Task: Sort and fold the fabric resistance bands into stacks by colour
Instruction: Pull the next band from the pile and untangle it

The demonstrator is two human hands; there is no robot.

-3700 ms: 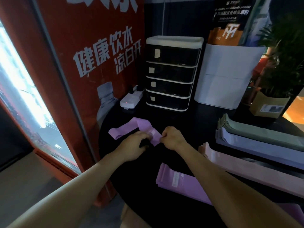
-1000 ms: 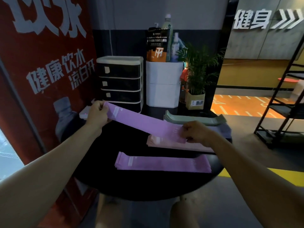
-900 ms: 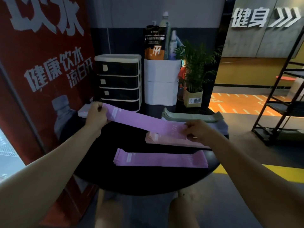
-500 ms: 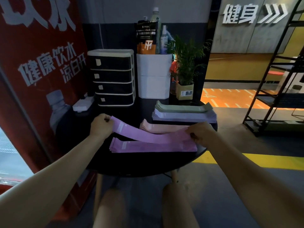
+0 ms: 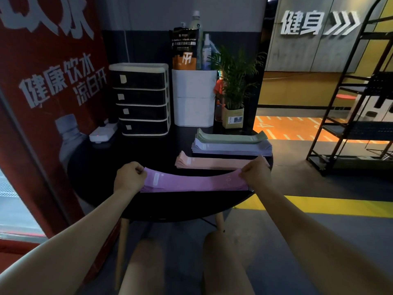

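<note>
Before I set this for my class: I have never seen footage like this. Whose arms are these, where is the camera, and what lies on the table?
The camera sits on a person's head, looking down at their own bare arms. The left hand and right hand each pinch one end of a purple band, stretched flat over the round black table. Behind it lie a pink stack, a lavender stack and a green stack. At the back stands a drawer unit.

Left hand point(image 5: 129, 177) and right hand point(image 5: 256, 175) pinch opposite ends of purple band point(image 5: 191, 183), stretched over purple stack on black counter point(image 5: 148, 150). Pink stack point(image 5: 212, 163), lavender stack point(image 5: 231, 147), green stack point(image 5: 230, 137) behind.
</note>
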